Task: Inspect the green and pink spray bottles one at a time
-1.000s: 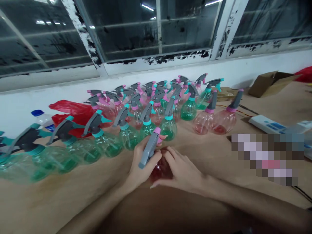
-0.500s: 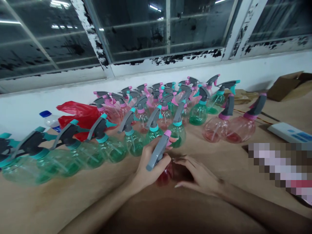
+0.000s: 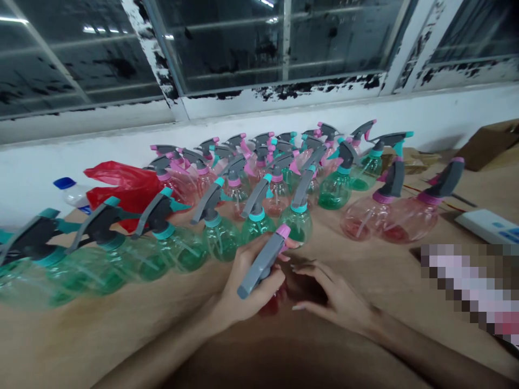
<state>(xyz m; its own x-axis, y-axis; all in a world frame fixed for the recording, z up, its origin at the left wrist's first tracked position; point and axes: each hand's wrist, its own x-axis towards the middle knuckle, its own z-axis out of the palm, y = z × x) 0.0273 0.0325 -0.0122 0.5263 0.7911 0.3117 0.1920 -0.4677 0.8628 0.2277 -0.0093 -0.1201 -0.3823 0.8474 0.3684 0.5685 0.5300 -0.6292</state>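
Well, the broad brown table (image 3: 60, 335) takes up most of what I can see, with the dark windows (image 3: 227, 48) and the white wall (image 3: 243, 120) on its far side. A long crowd of spray bottles (image 3: 221, 240) stands across it: green ones with teal collars run from the left edge towards the middle, and a mix of pink and green ones bunches up behind, near the wall. Far right sits a cardboard box (image 3: 486, 146), cut off by the edge of the view, and far left a crumpled red plastic bag (image 3: 125, 192) lies behind the green row. A pair of pink bottles (image 3: 365, 219) stands right of the middle, with a white box (image 3: 488, 224) farther right.

At the near middle, the left hand (image 3: 247, 286) has its fingers curled round the neck of a pink-tinted bottle (image 3: 272, 307), whose grey spray head (image 3: 261, 265) leans up over the hand, pink tip towards the far right. That bottle is in front of the green row, its body partly hidden. Just to its right, the right hand (image 3: 340, 294) is loosely arched, thumb and fingers spread apart, gripping nothing. Smallest is a clear bottle with a blue cap (image 3: 77, 194), left of the bag.
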